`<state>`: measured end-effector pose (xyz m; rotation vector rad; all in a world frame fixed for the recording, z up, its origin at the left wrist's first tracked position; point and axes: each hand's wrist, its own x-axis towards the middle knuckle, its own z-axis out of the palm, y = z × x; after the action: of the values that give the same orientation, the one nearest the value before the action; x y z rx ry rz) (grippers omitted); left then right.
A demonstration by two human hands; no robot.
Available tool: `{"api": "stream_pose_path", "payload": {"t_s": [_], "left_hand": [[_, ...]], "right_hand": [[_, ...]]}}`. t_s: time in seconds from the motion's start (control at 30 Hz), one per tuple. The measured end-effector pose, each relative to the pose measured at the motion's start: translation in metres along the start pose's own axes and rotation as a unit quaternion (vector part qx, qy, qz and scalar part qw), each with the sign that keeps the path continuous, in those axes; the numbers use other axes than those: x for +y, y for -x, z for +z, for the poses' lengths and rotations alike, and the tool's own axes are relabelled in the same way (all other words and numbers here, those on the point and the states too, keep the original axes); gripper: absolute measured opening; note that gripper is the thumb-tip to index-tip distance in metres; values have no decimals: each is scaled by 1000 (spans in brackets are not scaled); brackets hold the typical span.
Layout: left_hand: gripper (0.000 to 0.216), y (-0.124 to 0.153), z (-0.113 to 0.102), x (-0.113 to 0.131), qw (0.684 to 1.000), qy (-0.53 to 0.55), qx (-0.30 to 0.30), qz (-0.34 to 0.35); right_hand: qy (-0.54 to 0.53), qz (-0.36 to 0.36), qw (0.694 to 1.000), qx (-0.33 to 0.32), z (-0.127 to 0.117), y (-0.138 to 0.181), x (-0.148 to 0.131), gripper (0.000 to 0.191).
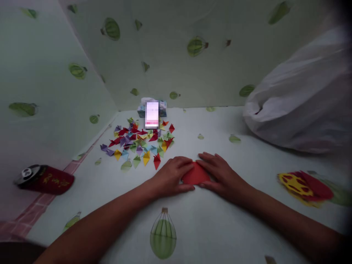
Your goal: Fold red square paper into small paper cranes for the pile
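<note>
A piece of red paper (195,173) lies on the white surface in front of me, its edges partly covered by my fingers. My left hand (176,175) holds its left side, with bent fingers along the top and the thumb near the lower edge. From the right, my right hand (221,174) grips the same paper, fingers on the upper edge and thumb at the lower right corner. Beyond my left hand is a spread of small folded paper cranes (139,141) in red, yellow, green, blue and purple.
A lit phone (152,114) leans against a tissue box (141,110) at the back. A dark red drink can (45,179) is at the left. To the right are a red and yellow item (305,186) and a large white bag (297,99). Balloon-patterned walls (165,47) rise behind and left.
</note>
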<state>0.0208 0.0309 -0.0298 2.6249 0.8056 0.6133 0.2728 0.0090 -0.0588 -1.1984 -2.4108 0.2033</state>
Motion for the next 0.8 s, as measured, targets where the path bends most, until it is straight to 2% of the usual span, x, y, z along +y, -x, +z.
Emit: {"api": "stream_pose_path", "payload": {"t_s": [0.17, 0.23, 0.3, 0.4, 0.57, 0.8], "left_hand": [[57, 0, -3, 5, 999, -33, 3, 21], [61, 0, -4, 7, 999, -45, -9, 28], [71, 1, -5, 10, 997, -66, -32, 27], [64, 1, -4, 12, 996, -88, -28, 23], [48, 1, -2, 8, 998, -59, 3, 15], [32, -1, -4, 10, 1000, -15, -2, -12]], "right_hand": [[25, -67, 997, 3, -3, 0, -4, 70], [39, -83, 996, 11, -5, 0, -6, 69], [49, -106, 993, 19, -7, -1, -7, 61], [54, -132, 990, 21, -10, -3, -8, 50], [27, -131, 991, 27, -12, -5, -9, 42], [-14, -106, 993, 43, -9, -3, -8, 35]]}}
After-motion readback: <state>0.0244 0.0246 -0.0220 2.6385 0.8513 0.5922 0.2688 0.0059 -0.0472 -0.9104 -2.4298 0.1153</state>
